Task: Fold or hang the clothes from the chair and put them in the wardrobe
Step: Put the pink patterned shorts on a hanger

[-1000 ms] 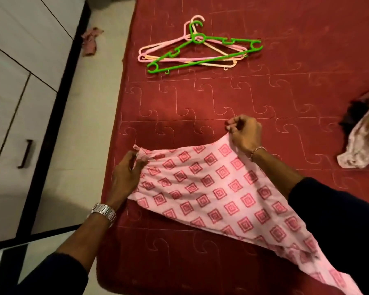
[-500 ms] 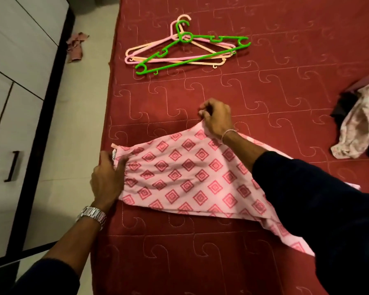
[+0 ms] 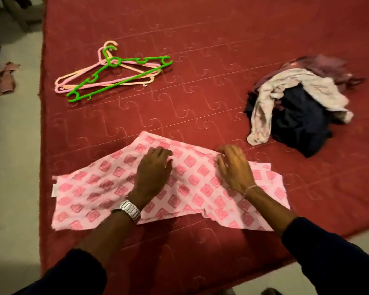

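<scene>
Pink garment (image 3: pixel 90 194) blurred, left hand (image 3: pixel 152 173) and right hand (image 3: pixel 234 167) pressing it, fingers relaxed, flat.

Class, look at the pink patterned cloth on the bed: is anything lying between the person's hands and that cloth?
Nothing visible does. The left hand and right hand both rest flat on the pink cloth. The hangers and clothes pile lie apart, farther up the bed.

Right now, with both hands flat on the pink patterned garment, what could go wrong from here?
1. The pink patterned garment lies close to the bed's left edge, so smoothing by the left hand and right hand might slide it off.
2. Its lower layers look uneven near the wrists, so the fold may come out crooked.
3. The heaped clothes sit close on the right; a wide sweep could snag them.
</scene>
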The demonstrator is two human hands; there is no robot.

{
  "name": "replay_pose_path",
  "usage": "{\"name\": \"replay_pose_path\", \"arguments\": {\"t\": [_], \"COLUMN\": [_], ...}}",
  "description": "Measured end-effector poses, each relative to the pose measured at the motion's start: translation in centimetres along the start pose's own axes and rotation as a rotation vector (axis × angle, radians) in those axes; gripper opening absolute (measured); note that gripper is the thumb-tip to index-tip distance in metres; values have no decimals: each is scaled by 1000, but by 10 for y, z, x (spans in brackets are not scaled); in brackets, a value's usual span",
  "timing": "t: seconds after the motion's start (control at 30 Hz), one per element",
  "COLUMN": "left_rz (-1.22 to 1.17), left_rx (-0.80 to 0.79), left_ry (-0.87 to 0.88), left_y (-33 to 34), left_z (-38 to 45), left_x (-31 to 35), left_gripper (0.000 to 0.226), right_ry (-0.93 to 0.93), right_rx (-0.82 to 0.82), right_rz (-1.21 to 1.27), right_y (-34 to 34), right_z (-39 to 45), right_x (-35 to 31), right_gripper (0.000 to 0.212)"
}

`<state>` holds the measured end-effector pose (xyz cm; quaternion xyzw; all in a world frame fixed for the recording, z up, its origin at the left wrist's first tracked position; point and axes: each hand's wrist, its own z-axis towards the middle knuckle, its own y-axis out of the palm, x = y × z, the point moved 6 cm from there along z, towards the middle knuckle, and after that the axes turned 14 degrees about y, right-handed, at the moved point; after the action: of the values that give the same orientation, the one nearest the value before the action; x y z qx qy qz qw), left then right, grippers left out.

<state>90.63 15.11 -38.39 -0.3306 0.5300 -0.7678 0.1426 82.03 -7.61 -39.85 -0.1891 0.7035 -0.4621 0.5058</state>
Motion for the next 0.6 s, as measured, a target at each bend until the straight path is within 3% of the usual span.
{"name": "replay_pose_path", "arguments": {"t": [0.13,0.2,0.27,0.33,0.43,0.6], "left_rz": [-35,-25,2,30,62,-15], "left_rx": [-100,-188,-259,-268,-251,-234], "left_ry": [129,158,186,191,213,152], "left_y": [40,60,77,84,84,87], "left_z": [55,74,86,94,104,123], "left_x": [48,60,67,68,70,69], "left_gripper": [25,31,34,31,26,20], "right_ry": [153,148,91,29,-35,91], "right_rx": [-91,-171,-194,-173,-167,-166], "right_rz": [-119,-176,-191,-167,-87,-52], "right_y": [-41,-49,-56,-62,-68,-70], "right_z": [-1,1,3,8,20,46], "right_x": [81,105,115,118,122,137], "right_gripper": [27,33,25,12,11,14]}}
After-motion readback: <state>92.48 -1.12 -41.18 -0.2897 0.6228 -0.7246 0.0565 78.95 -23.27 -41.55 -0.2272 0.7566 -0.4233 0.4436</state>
